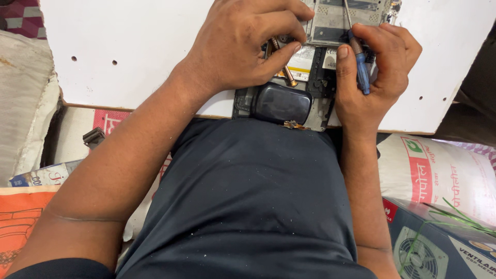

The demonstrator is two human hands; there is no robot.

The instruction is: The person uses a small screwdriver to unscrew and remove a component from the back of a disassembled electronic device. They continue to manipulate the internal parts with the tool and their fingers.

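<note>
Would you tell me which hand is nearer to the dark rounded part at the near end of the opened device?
Left. The left hand sits just above the dark rounded part, nearly touching; the right hand, holding a blue screwdriver, is off to its side.

**Opened phone under my screwdriver and tweezers**

I see the opened phone [315, 46] lying flat on the white worktop [129, 46], back cover off, with grey metal shields, a pale label and dark frame exposed. Its near end sits at the worktop edge, partly covered by a dark glossy rounded piece [281, 103]. My right hand [374, 72] grips a blue-handled screwdriver [359, 64], its thin shaft slanting up onto the board. My left hand [243, 46] pinches brass-coloured tweezers [281, 64], angled across the phone's left side, their tips hidden beneath my fingers
</note>
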